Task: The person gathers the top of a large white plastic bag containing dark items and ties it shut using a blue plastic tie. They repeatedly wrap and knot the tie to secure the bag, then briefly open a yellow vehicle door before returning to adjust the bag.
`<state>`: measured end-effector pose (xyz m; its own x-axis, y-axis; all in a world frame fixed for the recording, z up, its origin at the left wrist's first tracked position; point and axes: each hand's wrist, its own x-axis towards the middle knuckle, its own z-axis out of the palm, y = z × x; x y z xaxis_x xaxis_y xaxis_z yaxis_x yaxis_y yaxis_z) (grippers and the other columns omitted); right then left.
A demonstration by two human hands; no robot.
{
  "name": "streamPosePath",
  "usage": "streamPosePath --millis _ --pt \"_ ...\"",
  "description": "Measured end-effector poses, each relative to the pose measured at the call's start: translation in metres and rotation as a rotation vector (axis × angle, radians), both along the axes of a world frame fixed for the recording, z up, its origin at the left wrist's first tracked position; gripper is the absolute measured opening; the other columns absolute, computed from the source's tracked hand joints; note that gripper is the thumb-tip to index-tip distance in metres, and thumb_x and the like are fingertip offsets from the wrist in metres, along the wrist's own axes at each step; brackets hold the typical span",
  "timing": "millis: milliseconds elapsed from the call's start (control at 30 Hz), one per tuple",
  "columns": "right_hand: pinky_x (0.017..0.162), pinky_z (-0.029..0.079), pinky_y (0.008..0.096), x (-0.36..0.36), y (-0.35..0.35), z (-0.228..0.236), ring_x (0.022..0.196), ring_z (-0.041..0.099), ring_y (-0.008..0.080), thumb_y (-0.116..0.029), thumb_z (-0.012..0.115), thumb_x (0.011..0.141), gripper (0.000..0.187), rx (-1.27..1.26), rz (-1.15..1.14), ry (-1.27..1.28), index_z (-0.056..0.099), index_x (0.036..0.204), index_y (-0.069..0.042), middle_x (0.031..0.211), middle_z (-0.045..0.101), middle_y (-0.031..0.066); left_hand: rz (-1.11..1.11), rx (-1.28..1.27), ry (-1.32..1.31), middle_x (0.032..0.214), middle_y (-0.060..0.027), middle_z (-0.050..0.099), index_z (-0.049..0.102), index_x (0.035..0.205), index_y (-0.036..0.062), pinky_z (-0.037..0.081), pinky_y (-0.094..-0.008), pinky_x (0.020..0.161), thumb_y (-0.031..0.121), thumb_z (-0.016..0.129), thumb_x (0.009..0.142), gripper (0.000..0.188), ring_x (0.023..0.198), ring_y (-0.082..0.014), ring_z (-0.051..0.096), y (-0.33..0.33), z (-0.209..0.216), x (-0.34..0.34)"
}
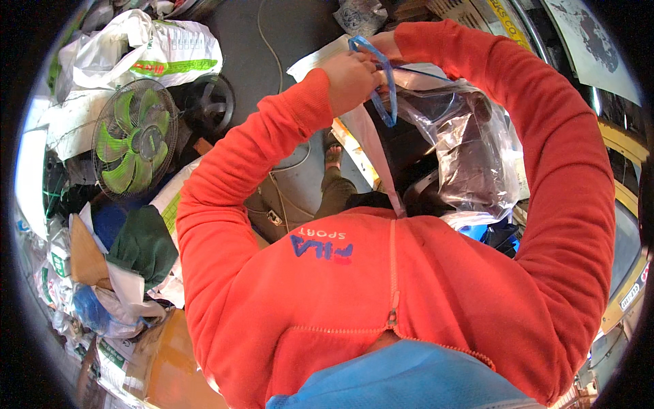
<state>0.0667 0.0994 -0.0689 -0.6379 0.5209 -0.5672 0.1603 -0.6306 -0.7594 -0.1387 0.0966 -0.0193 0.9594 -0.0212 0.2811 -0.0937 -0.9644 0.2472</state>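
My left hand [350,80] and my right hand [383,48] meet at the top middle, fingers closed. Between them runs a thin blue plastic strip [392,109] that bends into a long loop and hangs toward me. Both hands appear to grip it, though the right fingers are partly hidden behind the strip and the left hand. Just below and to the right of the hands, a clear plastic bag [477,153] lies crumpled over something dark. A pale sheet or sack edge [368,136] shows below my left hand.
At left stand a green-bladed fan [134,140] and a white sack [184,48] with a green band. A cardboard box [177,361] sits at lower left. Cables [278,58] cross the grey floor. A yellow frame [623,198] edges the right side.
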Motion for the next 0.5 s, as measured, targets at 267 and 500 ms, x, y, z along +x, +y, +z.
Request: streamPosePath --millis 267,500 --pt "0.077 0.05 0.0344 -0.001 0.01 -0.01 0.087 0.062 0.0186 -0.023 0.062 0.082 0.028 0.377 0.342 -0.203 0.061 0.103 -0.004 0.103 0.065 0.0061 -0.022 0.028 0.08 0.091 -0.0093 0.065 0.065 0.089 0.0087 0.046 -0.0376 0.084 0.01 0.054 0.076 0.017 0.092 -0.0276 0.061 -0.001 0.006 0.004" --pt "0.055 0.05 0.0299 0.028 0.016 0.122 0.057 0.058 0.0181 -0.016 0.061 0.082 0.028 0.552 -0.114 -0.562 0.059 0.106 -0.002 0.073 0.063 0.0054 0.227 -1.233 -0.242 0.078 -0.0046 0.065 0.067 0.093 0.0007 0.046 -0.0229 0.061 0.007 0.066 0.081 0.014 0.069 -0.0094 0.056 0.003 0.036 -0.014"
